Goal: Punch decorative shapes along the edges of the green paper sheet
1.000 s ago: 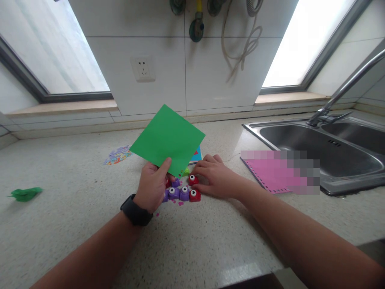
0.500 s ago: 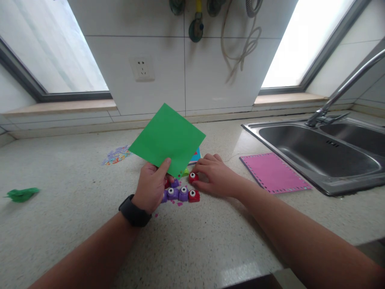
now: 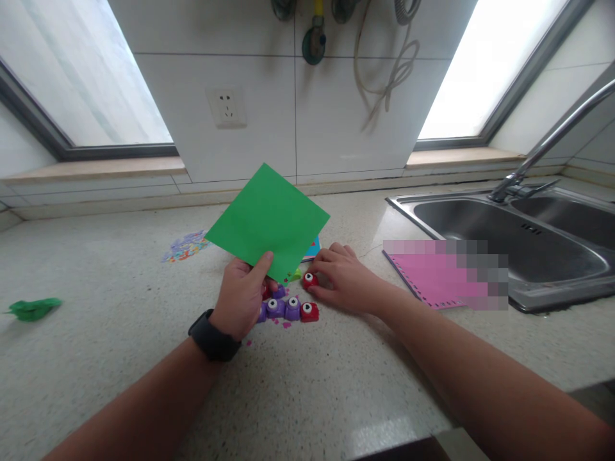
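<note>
Resting on the countertop (image 3: 120, 358) just in front of the person, a small red punch (image 3: 309, 280) lies right at the fingertips of the right hand (image 3: 346, 282), which curls round it without lifting it. The left hand (image 3: 243, 294), slightly farther off, pinches a green paper square (image 3: 268, 221) by its lower corner, tilted up over the other punches (image 3: 287, 308), purple and red, set in a row. A pink sheet (image 3: 423, 272) lies to the right, beside the steel sink (image 3: 504, 237); paper scraps (image 3: 185, 246) lie to the left, under the tiled wall and windows.

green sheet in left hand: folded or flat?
Flat: the green paper sheet shows four corners and no crease, pinched by the left hand.
</note>
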`<move>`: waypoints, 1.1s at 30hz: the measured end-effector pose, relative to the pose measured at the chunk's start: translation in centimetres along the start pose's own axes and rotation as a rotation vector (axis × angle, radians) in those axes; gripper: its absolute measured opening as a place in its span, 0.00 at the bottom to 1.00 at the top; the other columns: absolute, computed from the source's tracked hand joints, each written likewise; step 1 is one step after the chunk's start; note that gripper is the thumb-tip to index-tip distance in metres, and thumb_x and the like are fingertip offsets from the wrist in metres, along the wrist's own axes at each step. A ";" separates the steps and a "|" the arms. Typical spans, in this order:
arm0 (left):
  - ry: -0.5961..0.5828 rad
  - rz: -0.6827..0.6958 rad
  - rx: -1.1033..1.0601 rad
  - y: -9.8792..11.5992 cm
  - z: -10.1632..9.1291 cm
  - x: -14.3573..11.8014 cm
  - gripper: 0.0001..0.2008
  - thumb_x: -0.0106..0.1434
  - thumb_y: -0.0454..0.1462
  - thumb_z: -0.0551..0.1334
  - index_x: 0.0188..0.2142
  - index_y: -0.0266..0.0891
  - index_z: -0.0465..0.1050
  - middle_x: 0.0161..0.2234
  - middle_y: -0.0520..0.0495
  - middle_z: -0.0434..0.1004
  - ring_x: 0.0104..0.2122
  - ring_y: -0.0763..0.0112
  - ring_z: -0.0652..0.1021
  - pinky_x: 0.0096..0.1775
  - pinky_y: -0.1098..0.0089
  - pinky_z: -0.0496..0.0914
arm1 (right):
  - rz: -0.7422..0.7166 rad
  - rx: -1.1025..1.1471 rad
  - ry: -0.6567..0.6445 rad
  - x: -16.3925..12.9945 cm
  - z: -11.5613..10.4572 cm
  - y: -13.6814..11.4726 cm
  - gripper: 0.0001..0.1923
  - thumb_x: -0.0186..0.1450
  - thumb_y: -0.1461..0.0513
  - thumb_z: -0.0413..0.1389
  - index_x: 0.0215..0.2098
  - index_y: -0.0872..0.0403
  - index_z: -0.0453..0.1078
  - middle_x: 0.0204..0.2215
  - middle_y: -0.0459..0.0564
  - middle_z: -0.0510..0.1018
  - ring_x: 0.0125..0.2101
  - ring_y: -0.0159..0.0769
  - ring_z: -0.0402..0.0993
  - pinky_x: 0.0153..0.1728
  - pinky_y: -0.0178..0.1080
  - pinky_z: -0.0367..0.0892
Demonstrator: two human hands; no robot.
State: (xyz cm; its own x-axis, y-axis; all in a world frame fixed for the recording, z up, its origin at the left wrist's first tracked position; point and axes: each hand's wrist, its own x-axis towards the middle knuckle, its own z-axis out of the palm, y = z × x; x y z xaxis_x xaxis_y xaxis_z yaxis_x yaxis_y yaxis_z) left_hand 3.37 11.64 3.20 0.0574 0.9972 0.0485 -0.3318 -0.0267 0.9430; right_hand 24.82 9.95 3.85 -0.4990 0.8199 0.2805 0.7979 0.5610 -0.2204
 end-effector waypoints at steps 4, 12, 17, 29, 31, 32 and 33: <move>-0.001 0.003 -0.002 0.0 0.0 0.0 0.19 0.56 0.45 0.73 0.38 0.36 0.72 0.24 0.54 0.74 0.16 0.79 0.69 0.18 0.75 0.65 | -0.002 0.009 0.010 0.0 0.1 0.0 0.12 0.66 0.55 0.59 0.45 0.52 0.78 0.41 0.55 0.76 0.44 0.47 0.65 0.47 0.47 0.58; 0.003 0.001 0.004 0.0 0.0 -0.1 0.20 0.56 0.45 0.74 0.39 0.35 0.73 0.25 0.53 0.76 0.15 0.79 0.70 0.18 0.75 0.66 | 0.056 0.314 0.108 0.2 -0.1 0.0 0.12 0.68 0.57 0.59 0.47 0.53 0.75 0.41 0.54 0.78 0.41 0.42 0.70 0.45 0.46 0.64; 0.018 0.012 0.021 -0.2 -0.2 0.0 0.18 0.58 0.45 0.73 0.38 0.35 0.73 0.25 0.52 0.76 0.14 0.78 0.71 0.17 0.74 0.65 | 0.270 1.018 0.240 0.4 0.4 0.1 0.16 0.64 0.55 0.64 0.46 0.54 0.70 0.37 0.50 0.80 0.31 0.34 0.74 0.35 0.40 0.69; 0.002 0.029 0.000 0.1 0.1 -0.1 0.15 0.58 0.43 0.72 0.35 0.35 0.72 0.23 0.52 0.76 0.15 0.76 0.72 0.17 0.74 0.66 | 0.376 1.494 0.232 0.8 1.4 -1.2 0.15 0.63 0.53 0.67 0.38 0.55 0.74 0.33 0.48 0.79 0.30 0.32 0.75 0.36 0.40 0.71; 0.005 0.034 -0.005 0.1 0.1 -0.1 0.15 0.58 0.43 0.72 0.36 0.35 0.73 0.23 0.52 0.76 0.15 0.76 0.71 0.18 0.74 0.67 | 0.390 1.500 0.235 0.8 1.2 -1.4 0.15 0.63 0.53 0.67 0.37 0.55 0.74 0.33 0.48 0.79 0.31 0.32 0.75 0.36 0.40 0.71; 0.006 0.034 -0.007 0.1 0.1 -0.1 0.15 0.58 0.43 0.72 0.36 0.35 0.73 0.23 0.52 0.76 0.15 0.76 0.71 0.18 0.74 0.67 | 0.396 1.498 0.236 0.8 1.2 -1.5 0.15 0.62 0.53 0.68 0.37 0.55 0.74 0.33 0.48 0.79 0.31 0.32 0.75 0.36 0.40 0.71; 0.006 0.033 -0.009 0.1 0.1 -0.1 0.15 0.58 0.43 0.72 0.37 0.35 0.73 0.24 0.51 0.76 0.15 0.76 0.71 0.18 0.73 0.68 | 0.405 1.498 0.237 0.8 1.2 -1.5 0.15 0.61 0.53 0.69 0.38 0.55 0.73 0.33 0.48 0.79 0.31 0.32 0.74 0.36 0.40 0.71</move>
State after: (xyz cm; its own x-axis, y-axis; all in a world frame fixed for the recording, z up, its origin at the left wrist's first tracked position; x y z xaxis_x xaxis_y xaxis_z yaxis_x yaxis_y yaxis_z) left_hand 3.44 11.52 3.37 0.0405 0.9962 0.0776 -0.3415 -0.0592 0.9380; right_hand 22.82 9.93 3.34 -0.1662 0.9830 0.0785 -0.2596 0.0331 -0.9652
